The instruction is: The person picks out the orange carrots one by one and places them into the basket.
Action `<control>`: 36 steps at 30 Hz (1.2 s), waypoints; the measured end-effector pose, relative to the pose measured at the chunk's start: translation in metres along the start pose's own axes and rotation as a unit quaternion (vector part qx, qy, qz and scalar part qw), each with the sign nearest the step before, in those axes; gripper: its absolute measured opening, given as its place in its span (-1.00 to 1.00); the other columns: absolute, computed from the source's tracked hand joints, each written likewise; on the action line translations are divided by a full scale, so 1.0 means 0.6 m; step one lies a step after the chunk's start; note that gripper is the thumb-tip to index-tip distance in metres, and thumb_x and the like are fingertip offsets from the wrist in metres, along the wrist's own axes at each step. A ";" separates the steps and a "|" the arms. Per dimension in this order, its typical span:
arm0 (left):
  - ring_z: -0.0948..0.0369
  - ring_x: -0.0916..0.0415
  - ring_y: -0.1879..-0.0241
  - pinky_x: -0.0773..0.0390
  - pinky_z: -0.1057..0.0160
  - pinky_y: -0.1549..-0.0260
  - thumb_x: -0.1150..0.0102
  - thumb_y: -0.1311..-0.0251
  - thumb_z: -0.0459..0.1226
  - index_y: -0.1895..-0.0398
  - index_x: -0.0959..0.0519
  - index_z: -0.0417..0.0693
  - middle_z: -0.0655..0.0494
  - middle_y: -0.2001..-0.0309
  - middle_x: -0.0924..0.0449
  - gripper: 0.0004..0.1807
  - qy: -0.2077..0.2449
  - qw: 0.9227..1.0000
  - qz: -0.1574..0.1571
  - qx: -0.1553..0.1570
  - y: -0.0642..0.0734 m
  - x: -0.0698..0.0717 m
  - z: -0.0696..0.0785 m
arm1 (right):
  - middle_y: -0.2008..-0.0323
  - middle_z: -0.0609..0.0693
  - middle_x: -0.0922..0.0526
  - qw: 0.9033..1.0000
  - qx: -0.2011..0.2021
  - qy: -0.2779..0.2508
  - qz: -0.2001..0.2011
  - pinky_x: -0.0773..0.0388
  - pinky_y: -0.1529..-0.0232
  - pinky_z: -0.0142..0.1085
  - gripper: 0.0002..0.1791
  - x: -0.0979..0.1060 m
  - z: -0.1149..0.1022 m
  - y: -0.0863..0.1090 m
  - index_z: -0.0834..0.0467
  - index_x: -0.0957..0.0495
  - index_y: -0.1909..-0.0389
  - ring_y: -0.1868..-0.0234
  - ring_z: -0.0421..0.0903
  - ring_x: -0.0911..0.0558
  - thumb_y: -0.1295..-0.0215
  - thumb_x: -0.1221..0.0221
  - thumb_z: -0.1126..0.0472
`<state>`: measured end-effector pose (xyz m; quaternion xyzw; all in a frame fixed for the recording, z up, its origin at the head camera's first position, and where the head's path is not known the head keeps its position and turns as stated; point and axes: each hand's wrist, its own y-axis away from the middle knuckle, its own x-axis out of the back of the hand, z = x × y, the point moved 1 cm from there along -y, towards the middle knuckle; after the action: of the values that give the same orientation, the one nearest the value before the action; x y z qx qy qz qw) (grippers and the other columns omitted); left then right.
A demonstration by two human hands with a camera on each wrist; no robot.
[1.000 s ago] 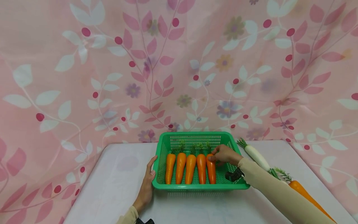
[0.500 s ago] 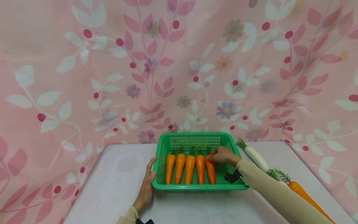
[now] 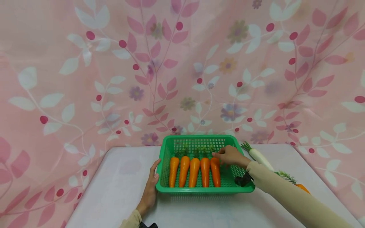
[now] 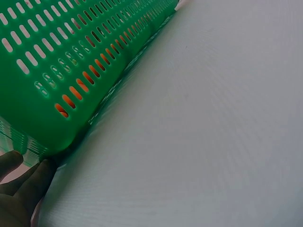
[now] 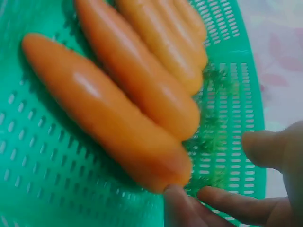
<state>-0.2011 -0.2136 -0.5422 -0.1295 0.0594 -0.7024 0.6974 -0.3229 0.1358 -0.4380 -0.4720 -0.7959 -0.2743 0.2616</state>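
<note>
In the head view, several orange carrots with green leafy tops lie side by side in a green plastic basket (image 3: 205, 190). My right hand (image 3: 231, 156) is inside the basket, over the top end of the rightmost carrot (image 3: 215, 174). The right wrist view shows thumb and fingers spread apart, with one fingertip at the thick end of that carrot (image 5: 109, 118) and nothing gripped. At the basket's left side, my left hand (image 3: 149, 190) rests against the outer wall. Its extended fingers (image 4: 35, 184) reach the basket's lower corner in the left wrist view.
Right of the basket, a white radish (image 3: 260, 158) with green stalks lies on the white-covered table (image 3: 128, 177). Another carrot (image 3: 303, 188) is there, partly hidden by the right sleeve (image 3: 288, 193). A pink floral cloth (image 3: 182, 79) hangs behind.
My right hand has let go of the rightmost carrot and lifted slightly to the right. That carrot shifted a little in the basket. The left hand stays at the basket's side.
</note>
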 end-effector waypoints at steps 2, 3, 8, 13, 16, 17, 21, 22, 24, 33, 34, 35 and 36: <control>-0.08 0.18 -0.66 0.19 -0.54 -0.49 0.45 -0.64 -0.11 -0.72 -0.04 0.30 0.03 -0.73 0.14 -0.38 0.000 1.000 0.000 -0.001 -0.001 -0.001 -0.001 | 0.07 0.30 -0.78 1.000 0.005 -0.007 0.001 -0.76 0.28 -0.01 -0.45 0.010 -0.003 0.006 0.40 -0.65 -0.19 0.26 0.15 -0.78 -0.61 -0.15 -0.05; -0.08 0.17 -0.66 0.19 -0.54 -0.49 0.45 -0.64 -0.11 -0.72 -0.04 0.31 0.03 -0.73 0.13 -0.38 -0.002 1.000 0.000 -0.002 -0.001 -0.001 -0.002 | 0.01 0.33 -0.76 1.000 0.010 -0.006 0.003 -0.77 0.25 -0.02 -0.43 0.016 -0.005 0.009 0.40 -0.63 -0.21 0.23 0.14 -0.79 -0.62 -0.14 -0.05; -0.09 0.16 -0.66 0.18 -0.53 -0.49 0.46 -0.64 -0.11 -0.72 -0.04 0.31 0.04 -0.73 0.12 -0.38 -0.009 1.000 0.000 -0.008 -0.005 -0.001 -0.004 | -0.16 0.36 -0.70 0.999 0.024 -0.001 0.027 -0.77 0.19 -0.06 -0.40 0.047 -0.008 0.034 0.37 -0.60 -0.27 0.14 0.13 -0.81 -0.62 -0.13 -0.09; -0.12 0.14 -0.65 0.15 -0.51 -0.48 0.46 -0.65 -0.12 -0.72 -0.02 0.31 0.03 -0.73 0.13 -0.38 -0.010 1.000 0.001 -0.007 -0.006 0.000 -0.004 | -0.12 0.30 -0.73 0.998 0.032 -0.008 0.051 -0.75 0.24 -0.15 -0.42 0.086 0.009 0.063 0.33 -0.61 -0.25 0.12 0.08 -0.80 -0.62 -0.12 -0.11; -0.12 0.12 -0.65 0.15 -0.51 -0.49 0.46 -0.65 -0.11 -0.72 -0.03 0.32 0.02 -0.73 0.12 -0.38 -0.011 1.000 0.005 -0.004 -0.003 0.003 -0.004 | -0.10 0.24 -0.75 0.998 0.024 -0.011 0.060 -0.71 0.29 -0.16 -0.45 0.106 0.026 0.082 0.29 -0.62 -0.23 0.13 0.00 -0.80 -0.61 -0.13 -0.11; -0.12 0.11 -0.65 0.14 -0.51 -0.49 0.46 -0.65 -0.11 -0.72 -0.03 0.32 0.02 -0.73 0.12 -0.38 -0.011 1.000 0.007 -0.002 -0.003 0.003 -0.005 | -0.10 0.23 -0.75 0.998 0.020 -0.009 0.062 -0.70 0.30 -0.16 -0.46 0.112 0.032 0.089 0.28 -0.62 -0.24 0.14 -0.03 -0.79 -0.62 -0.13 -0.10; -0.12 0.09 -0.64 0.11 -0.51 -0.48 0.46 -0.64 -0.08 -0.72 -0.02 0.34 0.02 -0.73 0.12 -0.38 -0.015 1.000 0.009 0.004 0.001 0.006 -0.007 | -0.05 0.20 -0.76 0.997 0.008 0.026 0.077 -0.70 0.32 -0.15 -0.49 0.134 0.060 0.117 0.28 -0.61 -0.25 0.20 -0.10 -0.78 -0.61 -0.14 -0.07; -0.11 0.09 -0.64 0.10 -0.51 -0.48 0.47 -0.64 -0.08 -0.72 -0.02 0.34 0.02 -0.73 0.12 -0.37 -0.016 1.000 0.009 0.005 0.001 0.006 -0.007 | -0.04 0.20 -0.76 0.996 0.006 0.039 0.080 -0.70 0.33 -0.16 -0.49 0.140 0.069 0.124 0.28 -0.61 -0.25 0.21 -0.10 -0.78 -0.61 -0.15 -0.06; -0.11 0.09 -0.63 0.08 -0.50 -0.48 0.46 -0.64 -0.08 -0.72 -0.01 0.33 0.02 -0.73 0.13 -0.38 -0.019 1.000 0.008 0.006 0.002 0.006 -0.008 | -0.03 0.23 -0.76 0.994 0.001 0.064 0.084 -0.71 0.34 -0.18 -0.48 0.152 0.087 0.138 0.30 -0.60 -0.25 0.22 -0.07 -0.78 -0.60 -0.16 -0.05; -0.08 0.11 -0.64 0.12 -0.51 -0.49 0.45 -0.65 -0.09 -0.72 -0.02 0.35 0.04 -0.73 0.12 -0.38 -0.019 1.000 0.015 0.009 0.003 0.009 -0.005 | -0.05 0.32 -0.75 0.991 -0.066 0.097 0.069 -0.75 0.20 -0.12 -0.36 0.199 0.173 0.190 0.41 -0.57 -0.26 0.09 0.07 -0.76 -0.58 -0.15 -0.11; -0.08 0.12 -0.64 0.14 -0.51 -0.49 0.46 -0.65 -0.09 -0.72 -0.02 0.35 0.04 -0.73 0.12 -0.38 -0.018 1.000 0.014 0.009 0.003 0.009 -0.005 | -0.04 0.31 -0.75 0.990 -0.067 0.105 0.069 -0.76 0.20 -0.11 -0.37 0.203 0.182 0.195 0.41 -0.58 -0.25 0.10 0.07 -0.75 -0.58 -0.16 -0.11; -0.08 0.13 -0.65 0.15 -0.53 -0.48 0.46 -0.65 -0.09 -0.72 -0.02 0.35 0.03 -0.73 0.12 -0.38 -0.018 1.000 0.013 0.010 0.004 0.008 -0.004 | -0.03 0.31 -0.76 0.989 -0.070 0.114 0.069 -0.75 0.20 -0.11 -0.38 0.206 0.191 0.201 0.41 -0.59 -0.23 0.10 0.06 -0.74 -0.57 -0.16 -0.10; -0.09 0.14 -0.65 0.16 -0.53 -0.48 0.46 -0.65 -0.09 -0.72 -0.02 0.35 0.03 -0.73 0.13 -0.38 -0.018 1.000 0.012 0.011 0.004 0.008 -0.004 | -0.01 0.30 -0.76 0.987 -0.073 0.123 0.069 -0.76 0.19 -0.09 -0.39 0.209 0.201 0.206 0.41 -0.60 -0.21 0.11 0.06 -0.74 -0.56 -0.18 -0.09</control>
<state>-0.1994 -0.2186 -0.5448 -0.1336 0.0401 -0.6922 0.7081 -0.2836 0.3442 -0.4157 -0.5061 -0.7011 -0.3693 0.3404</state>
